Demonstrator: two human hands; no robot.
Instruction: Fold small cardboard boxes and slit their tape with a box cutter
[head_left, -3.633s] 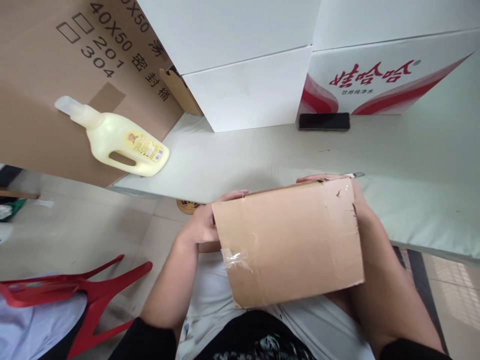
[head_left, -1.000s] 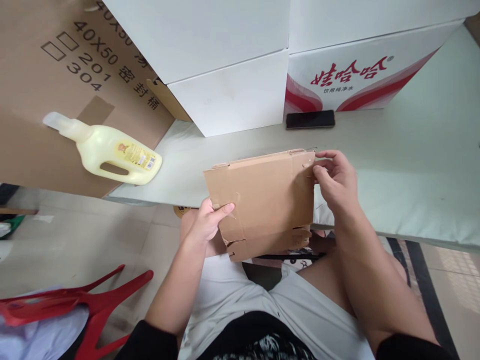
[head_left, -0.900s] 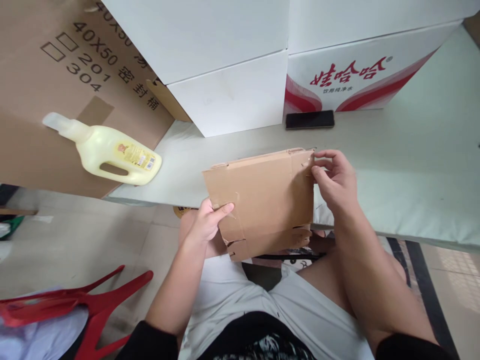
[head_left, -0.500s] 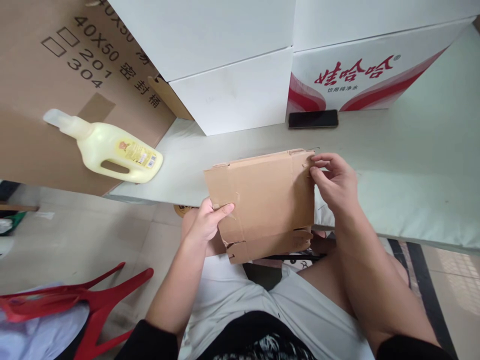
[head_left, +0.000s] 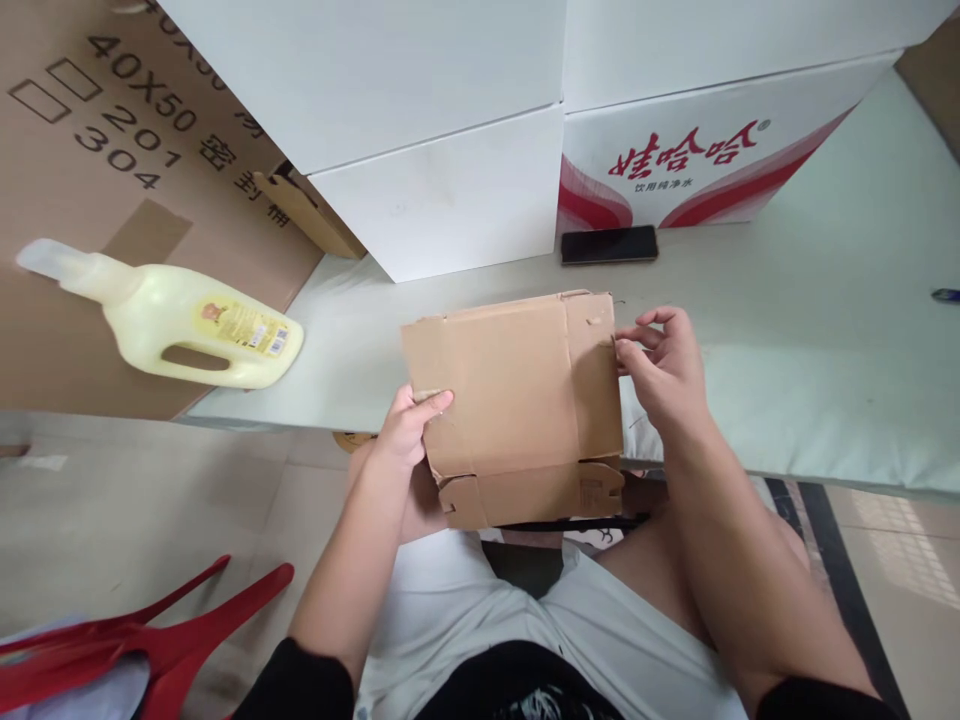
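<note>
A flattened brown cardboard box is held up over my lap at the front edge of the covered surface. My left hand grips its left edge, the thumb lying on the face and the other fingers behind. At the upper right edge, my right hand pinches with thumb and fingertips where the cardboard looks torn. What exactly sits between those fingertips is too small to make out. Slotted flaps fold along the box's lower side.
White boxes are stacked at the back, and a black phone lies before them. On the left a yellow bottle lies near a large brown carton. A red chair stands on the floor at lower left.
My right fingertips have slid slightly down the box's right edge. The cardboard has turned a little, with its lower flaps showing more. The view has shifted, so the background sits further left.
</note>
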